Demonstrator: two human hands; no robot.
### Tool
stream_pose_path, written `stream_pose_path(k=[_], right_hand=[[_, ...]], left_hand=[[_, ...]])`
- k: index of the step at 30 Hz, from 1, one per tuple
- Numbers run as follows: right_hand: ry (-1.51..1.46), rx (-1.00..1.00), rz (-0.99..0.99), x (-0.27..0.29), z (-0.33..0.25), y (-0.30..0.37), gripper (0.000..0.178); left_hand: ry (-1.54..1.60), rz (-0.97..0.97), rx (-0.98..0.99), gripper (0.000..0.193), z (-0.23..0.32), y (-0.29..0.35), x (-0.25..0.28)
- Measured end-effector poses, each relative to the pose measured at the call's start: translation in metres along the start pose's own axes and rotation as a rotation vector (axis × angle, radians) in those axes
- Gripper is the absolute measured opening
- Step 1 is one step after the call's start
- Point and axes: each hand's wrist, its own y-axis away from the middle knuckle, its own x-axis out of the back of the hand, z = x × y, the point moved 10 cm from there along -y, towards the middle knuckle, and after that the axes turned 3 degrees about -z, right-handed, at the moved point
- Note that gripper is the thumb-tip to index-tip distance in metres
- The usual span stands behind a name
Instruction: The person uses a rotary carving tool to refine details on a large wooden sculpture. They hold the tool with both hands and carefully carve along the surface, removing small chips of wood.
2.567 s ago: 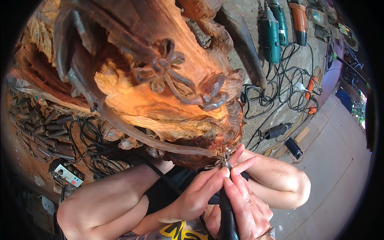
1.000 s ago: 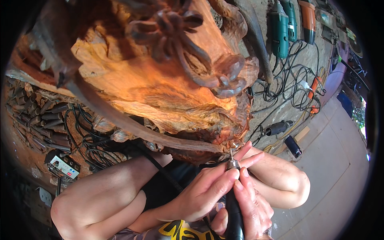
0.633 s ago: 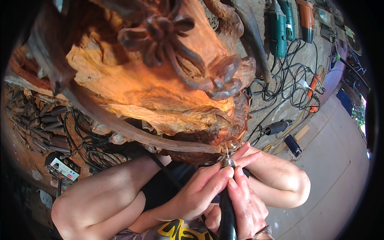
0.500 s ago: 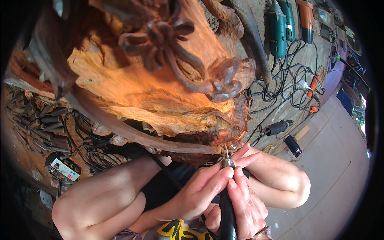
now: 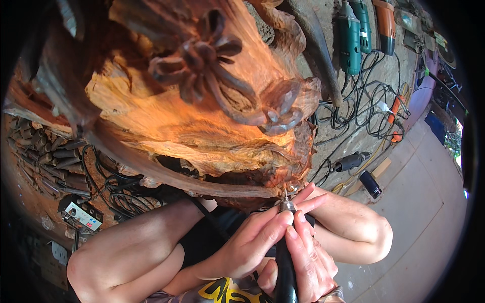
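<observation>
A slim black handheld rotary carving tool (image 5: 286, 267) points away from me, with a silver collar and a thin bit at its tip. My right hand (image 5: 314, 265) is wrapped around its body from the right. From the left, my left hand (image 5: 255, 237) pinches the tool's front end with the thumb, and its fingers stretch out behind the collar toward the wood. The bit is at the lower edge of a large reddish-brown wood carving (image 5: 202, 121), close to the end of a long curved stem. Whether it touches the wood I cannot tell. A carved flower (image 5: 197, 55) rises from the upper part.
Green power tools (image 5: 350, 43) and an orange one (image 5: 385, 30) lie at the far right, near tangled black cables (image 5: 348, 108). A dark cylinder (image 5: 370, 184) lies right of my knee. At left are a control box (image 5: 82, 216) and piled dark wood pieces (image 5: 63, 156).
The carved flower appears slightly lower in the view. The tool tip has shifted very slightly to the left and up, and both hands keep the same grip.
</observation>
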Motion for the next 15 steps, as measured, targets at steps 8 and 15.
stream_pose_path(k=[8, 15], right_hand=[[0.364, 0.04, 0.123, 0.007, 0.009, 0.0, 0.033], [1.205, 0.395, 0.258, -0.018, 0.008, 0.015, 0.036]], left_hand=[[-0.149, 0.051, 0.039, 0.064, 0.001, -0.002, 0.004], [-0.206, 0.03, 0.05, 0.069, 0.0, -0.002, 0.003]])
